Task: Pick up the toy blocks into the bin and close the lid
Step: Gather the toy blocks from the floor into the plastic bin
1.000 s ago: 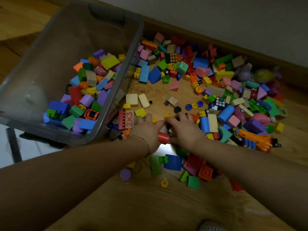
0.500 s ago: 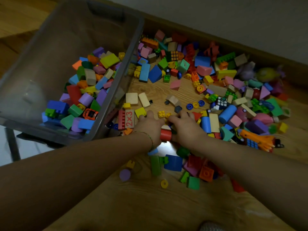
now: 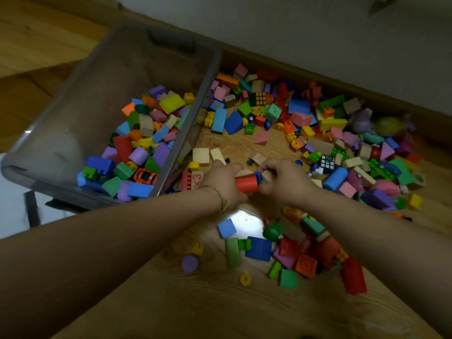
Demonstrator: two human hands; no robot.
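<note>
Head view: over the wooden floor (image 3: 244, 311) the left hand (image 3: 223, 183) and right hand (image 3: 285, 179) meet, fingers curled. They grip a red plastic cylinder block (image 3: 247, 185) by its two ends, a pale wooden block (image 3: 267, 175) under the right fingertips. The clear grey plastic bin (image 3: 97, 94), part-filled, sits just left. Loose multicoloured toy blocks (image 3: 318, 133) are strewn right of it and below the hands.

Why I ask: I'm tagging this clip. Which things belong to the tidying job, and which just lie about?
Job:
grey bin
blocks in the bin
loose blocks on the floor
red cylinder, gripped between left hand and right hand

Lying about, probably:
puzzle cube
soft toys by the wall
dark strip beside the bin
</note>
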